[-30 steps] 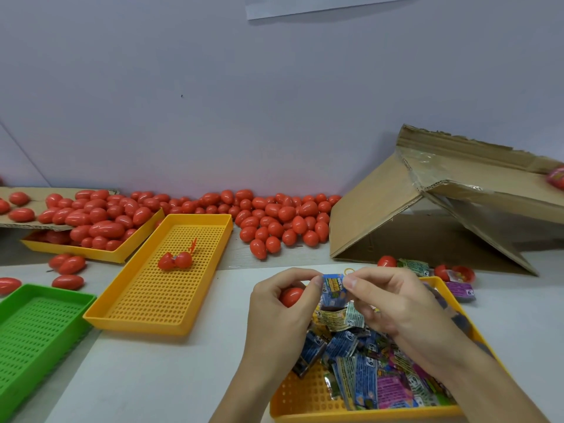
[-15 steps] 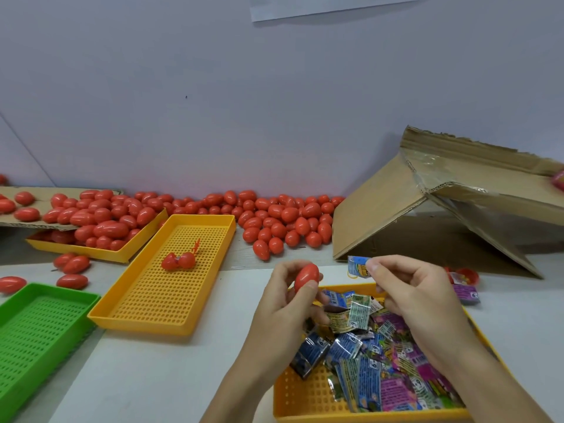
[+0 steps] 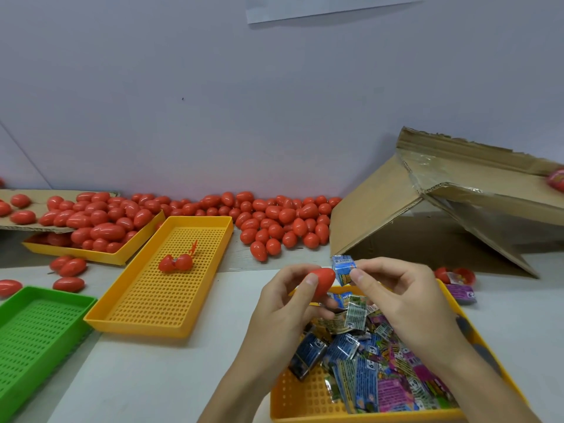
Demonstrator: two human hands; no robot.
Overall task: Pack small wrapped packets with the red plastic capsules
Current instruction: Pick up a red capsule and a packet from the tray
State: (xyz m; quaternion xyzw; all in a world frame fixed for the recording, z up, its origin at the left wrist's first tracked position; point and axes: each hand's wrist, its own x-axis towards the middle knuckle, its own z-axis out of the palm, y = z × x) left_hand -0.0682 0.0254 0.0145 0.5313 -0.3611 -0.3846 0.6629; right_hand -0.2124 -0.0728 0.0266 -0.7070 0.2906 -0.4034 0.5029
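— Both hands have risen and closed in since half a second ago: the left hand point(image 3: 287, 303) pinches 1 red capsule point(image 3: 322, 282), now just beside the blue packet point(image 3: 344, 269) pinched by the right hand point(image 3: 399, 297).

— And the remaining packets?

— Heaped in the yellow tray point(image 3: 305, 401) directly beneath both hands.

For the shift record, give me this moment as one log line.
left hand: holds red capsule | right hand: pinches blue packet beside it | packet tray: below hands
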